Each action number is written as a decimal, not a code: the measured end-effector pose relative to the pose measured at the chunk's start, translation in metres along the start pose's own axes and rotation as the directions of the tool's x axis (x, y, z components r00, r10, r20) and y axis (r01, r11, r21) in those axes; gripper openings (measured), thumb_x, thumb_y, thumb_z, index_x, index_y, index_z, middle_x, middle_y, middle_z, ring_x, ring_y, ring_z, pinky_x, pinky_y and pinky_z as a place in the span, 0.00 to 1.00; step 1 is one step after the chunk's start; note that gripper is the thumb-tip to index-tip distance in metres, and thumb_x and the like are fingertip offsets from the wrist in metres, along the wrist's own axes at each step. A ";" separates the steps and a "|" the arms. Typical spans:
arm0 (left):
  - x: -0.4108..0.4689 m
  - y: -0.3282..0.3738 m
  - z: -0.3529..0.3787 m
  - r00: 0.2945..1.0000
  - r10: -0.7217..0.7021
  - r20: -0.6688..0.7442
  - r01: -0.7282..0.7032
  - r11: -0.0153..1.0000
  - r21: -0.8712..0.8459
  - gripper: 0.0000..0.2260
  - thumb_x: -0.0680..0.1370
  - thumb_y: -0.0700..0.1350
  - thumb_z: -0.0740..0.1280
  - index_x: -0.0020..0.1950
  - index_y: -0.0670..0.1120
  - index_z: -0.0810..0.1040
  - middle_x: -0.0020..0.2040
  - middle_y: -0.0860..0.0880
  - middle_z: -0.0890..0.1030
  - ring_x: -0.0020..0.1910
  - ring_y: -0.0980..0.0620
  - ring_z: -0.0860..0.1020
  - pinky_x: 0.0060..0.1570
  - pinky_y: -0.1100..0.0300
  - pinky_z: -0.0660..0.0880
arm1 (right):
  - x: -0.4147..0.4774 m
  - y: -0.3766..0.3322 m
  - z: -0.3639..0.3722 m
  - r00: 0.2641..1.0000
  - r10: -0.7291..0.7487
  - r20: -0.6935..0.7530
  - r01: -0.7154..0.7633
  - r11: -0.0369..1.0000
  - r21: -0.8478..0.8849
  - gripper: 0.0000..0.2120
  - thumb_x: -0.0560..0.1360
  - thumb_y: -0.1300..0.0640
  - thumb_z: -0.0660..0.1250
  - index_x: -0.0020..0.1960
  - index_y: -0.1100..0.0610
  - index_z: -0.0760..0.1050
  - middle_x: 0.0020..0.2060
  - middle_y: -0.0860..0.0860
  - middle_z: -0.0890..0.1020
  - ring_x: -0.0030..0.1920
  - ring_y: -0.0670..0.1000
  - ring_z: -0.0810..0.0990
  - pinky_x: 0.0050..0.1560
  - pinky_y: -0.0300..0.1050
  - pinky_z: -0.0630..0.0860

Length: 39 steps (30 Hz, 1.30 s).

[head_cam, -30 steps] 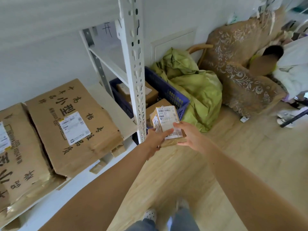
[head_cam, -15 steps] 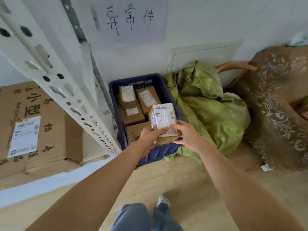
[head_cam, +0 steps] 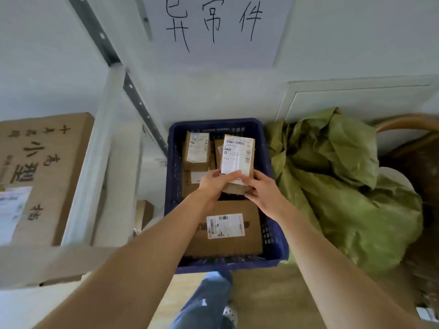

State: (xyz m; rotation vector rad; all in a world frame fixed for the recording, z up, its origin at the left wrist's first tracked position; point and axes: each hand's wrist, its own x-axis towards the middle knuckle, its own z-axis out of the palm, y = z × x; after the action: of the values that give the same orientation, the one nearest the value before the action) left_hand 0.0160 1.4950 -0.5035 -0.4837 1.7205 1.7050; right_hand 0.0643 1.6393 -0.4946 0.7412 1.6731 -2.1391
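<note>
A small cardboard parcel (head_cam: 237, 157) with a white shipping label hangs over the blue plastic crate (head_cam: 172, 176). My left hand (head_cam: 213, 184) grips its near left corner, thumb on the label. Fingers of my right hand (head_cam: 259, 188) curl round its near right edge. Inside the crate lie several labelled cardboard boxes: a large one (head_cam: 225, 229) at the front and smaller ones (head_cam: 196, 150) at the back left. The held parcel hides part of the box behind it.
A white metal shelf upright (head_cam: 95, 162) stands left of the crate, with a big brown carton (head_cam: 40, 167) on the shelf. Right of the crate lies a crumpled green bag (head_cam: 344, 186), then a brown chair (head_cam: 418, 157). A handwritten paper sign (head_cam: 213, 27) hangs on the wall above.
I have stepped closer, and the view now looks straight down into the crate. Both hands have carried the parcel forward over the crate's middle.
</note>
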 end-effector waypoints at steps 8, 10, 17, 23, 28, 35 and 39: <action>0.090 0.017 0.000 0.986 -0.059 -0.154 0.043 0.994 -0.105 0.51 0.49 0.59 0.80 0.69 0.43 0.73 0.60 0.47 0.82 0.60 0.48 0.80 0.64 0.51 0.74 | 0.110 0.000 -0.002 0.999 0.022 0.050 -0.023 0.999 0.029 0.21 0.80 0.60 0.66 0.72 0.56 0.70 0.62 0.53 0.80 0.60 0.52 0.81 0.52 0.42 0.80; 0.106 0.015 -0.004 0.982 -0.076 -0.171 0.058 0.993 -0.105 0.47 0.55 0.58 0.82 0.70 0.42 0.72 0.62 0.47 0.81 0.62 0.47 0.78 0.68 0.49 0.72 | 0.134 0.006 0.001 0.998 0.037 0.049 -0.038 0.999 0.021 0.22 0.79 0.60 0.67 0.72 0.55 0.70 0.62 0.52 0.80 0.60 0.52 0.81 0.58 0.47 0.79; 0.149 0.000 -0.017 0.958 -0.045 -0.283 0.047 0.999 0.000 0.46 0.55 0.65 0.78 0.68 0.45 0.76 0.61 0.50 0.81 0.61 0.49 0.78 0.67 0.49 0.74 | 0.184 0.022 0.008 0.995 0.086 0.045 -0.082 0.993 -0.088 0.23 0.79 0.57 0.67 0.73 0.48 0.68 0.66 0.51 0.77 0.66 0.54 0.75 0.70 0.57 0.70; 0.173 -0.004 -0.018 0.914 0.046 -0.403 0.048 0.974 0.219 0.13 0.72 0.55 0.77 0.50 0.50 0.81 0.42 0.58 0.81 0.44 0.60 0.78 0.48 0.62 0.76 | 0.208 0.022 0.006 0.995 0.095 0.032 -0.088 0.983 -0.161 0.26 0.80 0.58 0.66 0.76 0.52 0.64 0.65 0.52 0.77 0.62 0.52 0.78 0.58 0.46 0.76; 0.179 0.001 -0.019 0.890 0.098 -0.444 0.071 0.935 0.348 0.11 0.72 0.55 0.77 0.44 0.51 0.79 0.37 0.57 0.78 0.36 0.63 0.74 0.35 0.68 0.71 | 0.220 0.030 0.009 0.994 0.107 -0.003 -0.105 0.975 -0.196 0.27 0.80 0.58 0.67 0.76 0.51 0.63 0.67 0.52 0.76 0.64 0.53 0.78 0.67 0.56 0.74; 0.185 -0.002 -0.028 0.881 0.107 -0.461 0.056 0.944 0.326 0.14 0.76 0.52 0.74 0.54 0.42 0.85 0.42 0.54 0.80 0.42 0.60 0.77 0.31 0.75 0.65 | 0.230 0.032 0.013 0.993 0.114 -0.037 -0.120 0.957 -0.265 0.27 0.80 0.57 0.67 0.77 0.52 0.63 0.67 0.53 0.76 0.64 0.53 0.77 0.66 0.53 0.74; 0.190 -0.002 -0.028 0.861 0.070 -0.503 0.098 0.949 0.300 0.14 0.76 0.53 0.74 0.51 0.42 0.85 0.36 0.54 0.77 0.34 0.61 0.70 0.32 0.68 0.66 | 0.232 0.035 0.019 0.993 0.092 -0.070 -0.108 0.956 -0.272 0.25 0.80 0.58 0.67 0.75 0.52 0.65 0.67 0.52 0.75 0.65 0.53 0.76 0.66 0.55 0.74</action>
State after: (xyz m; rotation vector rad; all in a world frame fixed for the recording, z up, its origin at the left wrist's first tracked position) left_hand -0.1242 1.5031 -0.6352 -0.8490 2.3101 1.3151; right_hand -0.1088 1.6266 -0.6535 0.7898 1.8699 -1.7830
